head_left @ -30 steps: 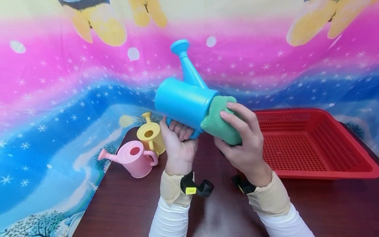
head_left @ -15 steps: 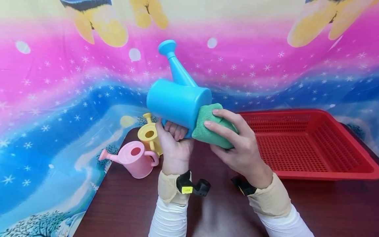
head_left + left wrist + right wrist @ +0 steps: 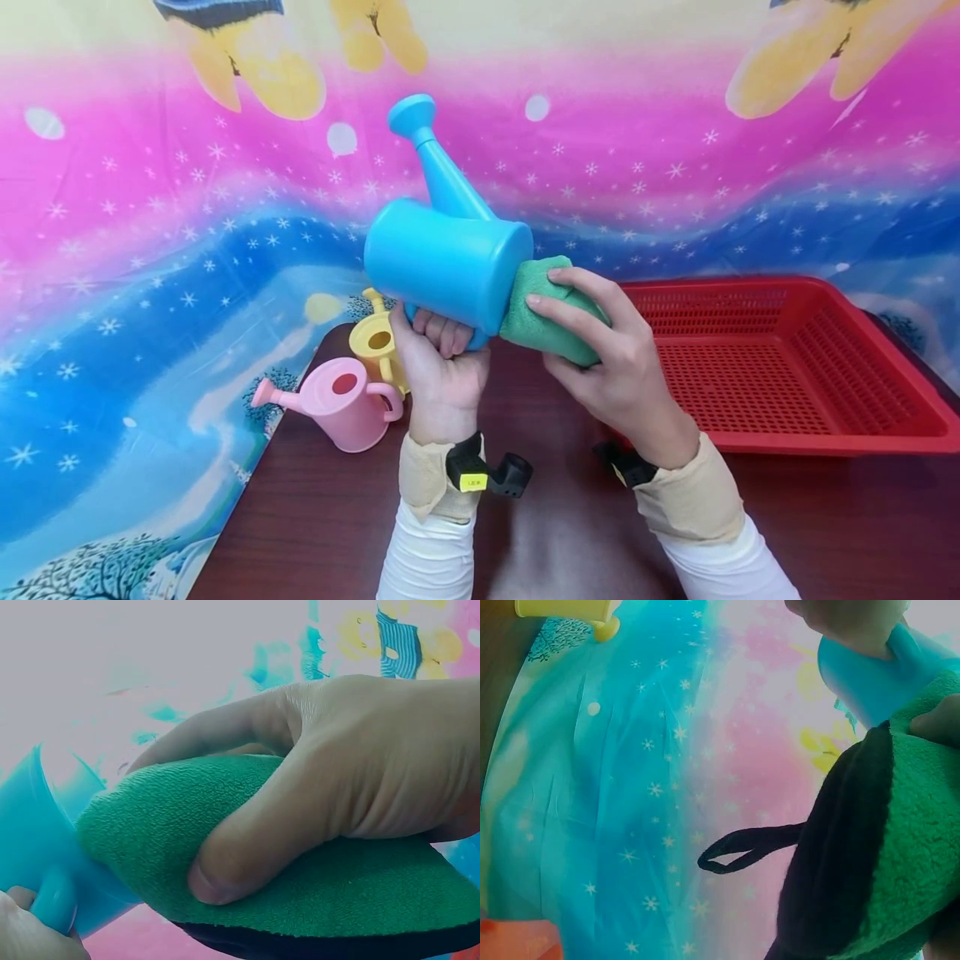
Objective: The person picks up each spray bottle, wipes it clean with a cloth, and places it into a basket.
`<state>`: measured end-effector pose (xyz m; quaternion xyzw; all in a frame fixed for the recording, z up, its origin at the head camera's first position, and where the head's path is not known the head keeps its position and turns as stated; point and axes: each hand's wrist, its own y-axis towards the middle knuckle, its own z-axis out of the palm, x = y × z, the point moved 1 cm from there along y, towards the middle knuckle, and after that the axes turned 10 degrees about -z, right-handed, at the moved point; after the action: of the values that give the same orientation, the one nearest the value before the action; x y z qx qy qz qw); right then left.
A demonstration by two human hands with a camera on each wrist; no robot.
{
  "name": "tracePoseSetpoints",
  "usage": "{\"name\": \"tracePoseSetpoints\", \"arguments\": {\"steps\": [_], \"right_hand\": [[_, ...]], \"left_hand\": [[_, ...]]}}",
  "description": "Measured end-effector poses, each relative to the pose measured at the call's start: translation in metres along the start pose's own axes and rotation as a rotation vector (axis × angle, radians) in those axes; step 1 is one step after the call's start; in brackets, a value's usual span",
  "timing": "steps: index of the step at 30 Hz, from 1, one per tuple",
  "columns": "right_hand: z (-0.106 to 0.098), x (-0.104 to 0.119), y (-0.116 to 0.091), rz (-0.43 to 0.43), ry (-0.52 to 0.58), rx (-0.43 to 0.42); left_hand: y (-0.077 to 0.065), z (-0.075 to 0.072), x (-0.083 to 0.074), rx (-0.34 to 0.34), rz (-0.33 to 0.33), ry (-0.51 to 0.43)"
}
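Note:
In the head view a blue watering can (image 3: 446,262) is held up on its side above the table, its spout pointing up and left. My left hand (image 3: 446,375) grips the handle from below. A fuzzy green terry sponge (image 3: 551,312) is pinched in my right hand (image 3: 622,362), fingers on top and thumb underneath, right at the can's base end. The left wrist view shows the thumb pressed into the sponge's (image 3: 172,825) green side, above a dark lower edge. A black fabric loop (image 3: 750,846) hangs from the sponge's black edge in the right wrist view.
A pink watering can (image 3: 347,404) and a yellow watering can (image 3: 378,346) stand on the dark wooden table (image 3: 315,517) at left. A red perforated basket (image 3: 810,442) sits at right. A patterned cloth (image 3: 247,183) hangs behind.
The blue watering can has moved left with my left hand. The sponge has shifted left and down, then slightly back up and right, staying at the base end.

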<state>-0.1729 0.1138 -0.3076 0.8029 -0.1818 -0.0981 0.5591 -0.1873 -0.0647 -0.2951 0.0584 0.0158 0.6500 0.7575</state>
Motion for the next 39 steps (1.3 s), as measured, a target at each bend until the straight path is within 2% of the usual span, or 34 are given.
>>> {"name": "tracePoseSetpoints", "arguments": {"steps": [6,15,25,31,35,39], "right_hand": [[-0.004,-0.003,0.000,0.051,0.004,-0.010],[-0.009,-0.008,0.000,0.072,-0.024,-0.037],[-0.015,-0.010,0.001,0.108,-0.023,-0.146],[-0.019,-0.012,0.000,0.147,-0.029,-0.182],[-0.021,-0.013,0.000,0.156,-0.025,-0.188],[-0.023,-0.014,-0.001,0.152,-0.009,-0.202]], "left_hand": [[-0.002,0.001,0.002,0.004,-0.014,0.024],[-0.003,0.002,0.004,0.058,-0.029,0.076],[-0.006,0.003,0.007,0.126,-0.037,0.187],[-0.007,0.004,0.007,0.179,-0.061,0.251],[-0.009,0.004,0.006,0.170,-0.068,0.303],[-0.010,0.004,0.005,0.139,-0.036,0.365]]}}
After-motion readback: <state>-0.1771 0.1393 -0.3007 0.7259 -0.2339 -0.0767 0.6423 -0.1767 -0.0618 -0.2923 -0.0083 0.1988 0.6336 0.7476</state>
